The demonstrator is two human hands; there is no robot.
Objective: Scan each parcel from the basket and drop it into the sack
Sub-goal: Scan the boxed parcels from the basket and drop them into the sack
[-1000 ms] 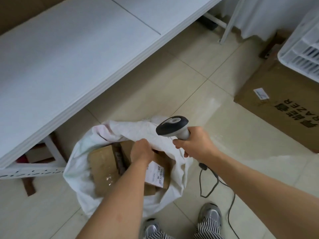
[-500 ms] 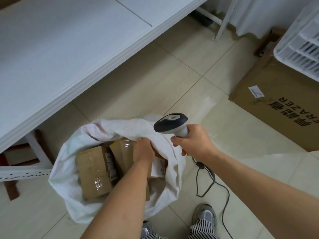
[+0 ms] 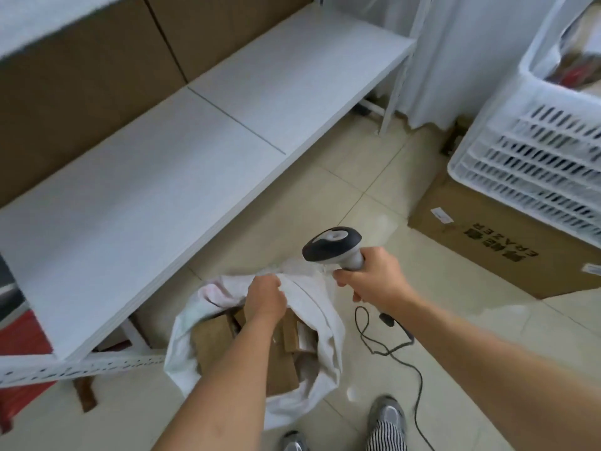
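While the left hand [image 3: 265, 299] grips the white sack's [image 3: 320, 315] rim at six o'clock, brown parcels [image 3: 214, 340] lie inside; the right hand [image 3: 370, 279], at five o'clock, clasps the scanner [image 3: 333, 247], basket [image 3: 533, 157] at three o'clock.

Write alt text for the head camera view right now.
A person's left hand grips the rim of a white woven sack holding brown cardboard parcels, while the right hand holds a grey corded barcode scanner.

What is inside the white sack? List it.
The white sack holds several brown cardboard parcels, one showing a white label. The left forearm covers the middle, and the bottom is hidden.
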